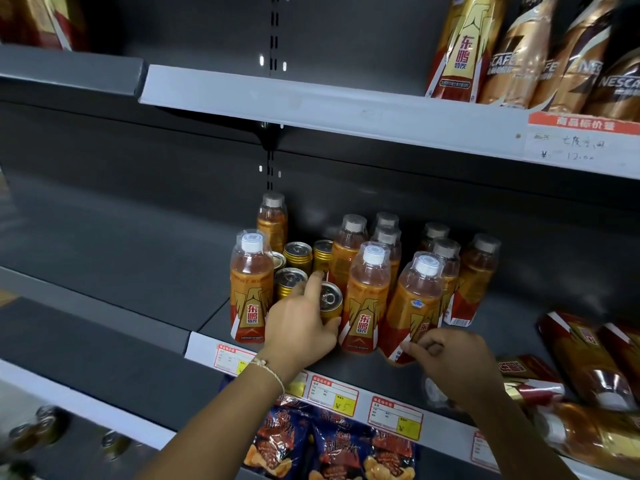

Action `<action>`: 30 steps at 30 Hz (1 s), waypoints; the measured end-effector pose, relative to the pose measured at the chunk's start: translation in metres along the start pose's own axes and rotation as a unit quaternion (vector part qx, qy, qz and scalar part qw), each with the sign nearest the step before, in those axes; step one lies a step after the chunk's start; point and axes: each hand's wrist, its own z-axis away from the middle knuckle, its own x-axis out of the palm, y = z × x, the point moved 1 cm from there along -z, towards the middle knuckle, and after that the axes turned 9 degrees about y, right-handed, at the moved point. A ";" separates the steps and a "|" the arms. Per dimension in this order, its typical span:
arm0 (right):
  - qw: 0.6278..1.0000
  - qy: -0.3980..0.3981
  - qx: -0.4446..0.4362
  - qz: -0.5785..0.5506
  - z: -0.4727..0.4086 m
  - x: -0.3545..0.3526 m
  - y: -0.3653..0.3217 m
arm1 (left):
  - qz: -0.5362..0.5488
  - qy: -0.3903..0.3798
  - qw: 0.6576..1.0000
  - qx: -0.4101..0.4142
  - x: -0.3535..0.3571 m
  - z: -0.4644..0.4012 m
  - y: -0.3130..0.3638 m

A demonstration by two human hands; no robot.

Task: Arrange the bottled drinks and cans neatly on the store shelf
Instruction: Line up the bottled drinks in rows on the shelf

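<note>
Several orange-labelled drink bottles and gold cans stand grouped on the middle shelf (pixel 363 370). My left hand (pixel 299 325) grips a gold can (pixel 330 303) at the front of the group, index finger stretched over a second gold can (pixel 290 281). Left of them stands an upright bottle (pixel 251 289). To the right, my right hand (pixel 450 362) pinches the base of a tilted front bottle (pixel 414 306). Between my hands stands another upright bottle (pixel 367 299). More bottles stand behind, partly hidden.
Lying bottles (pixel 588 358) are piled at the shelf's right end. Price tags (pixel 334 394) line the shelf's front edge. Snack bags (pixel 329 445) sit on the shelf below. Coffee bottles (pixel 554 53) stand on the upper shelf at right. Dark bare shelf stretches to the left.
</note>
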 end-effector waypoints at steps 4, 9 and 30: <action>1.000 0.012 0.005 -0.011 0.001 -0.001 -0.001 | 0.040 0.045 0.998 -0.005 -0.007 0.013 0.005; 0.999 0.024 0.017 -0.022 0.002 0.000 0.000 | 0.124 0.046 0.990 -0.050 -0.013 0.017 0.007; 0.988 0.073 0.015 -0.135 0.012 -0.024 0.000 | 0.205 0.019 0.977 -0.063 -0.020 0.047 0.059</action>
